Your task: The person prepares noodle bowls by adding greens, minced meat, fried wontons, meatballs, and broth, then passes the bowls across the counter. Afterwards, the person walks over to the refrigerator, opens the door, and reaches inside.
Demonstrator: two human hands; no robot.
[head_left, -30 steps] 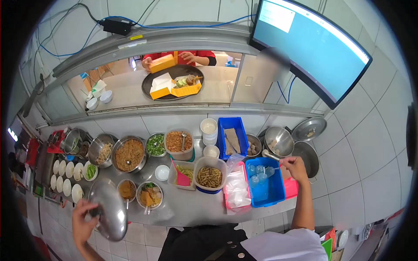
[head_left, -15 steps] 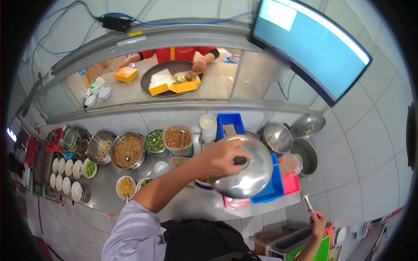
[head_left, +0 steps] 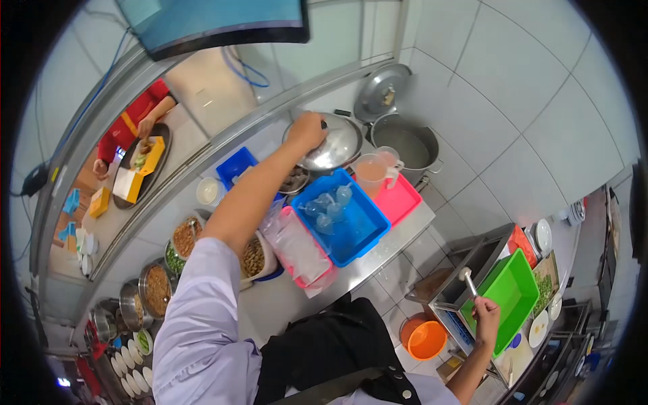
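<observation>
My left hand (head_left: 308, 133) is closed on the dark knob of a shiny domed metal lid (head_left: 335, 144), which lies over a pan at the back of the counter. My right hand (head_left: 485, 312), lower right, grips the handle of a small metal ladle (head_left: 467, 278), held up beside a green tray (head_left: 507, 305). Just in front of the lid is a blue tray (head_left: 364, 237) with several small clear plastic bags (head_left: 325, 210). A pink tray (head_left: 401, 201) bearing pitchers (head_left: 370, 172) sits to the right of it.
A deep pot (head_left: 405, 138) stands at the back corner. Bowls of chopped food (head_left: 156, 290) line the counter's left. An orange bucket (head_left: 426, 339) is on the floor. Beyond the window, another person in red (head_left: 128, 128) handles a yellow food box (head_left: 150, 158).
The view has swung to the right. My left hand has carried the lid from above the trays to the back of the counter. My right hand still holds the ladle.
</observation>
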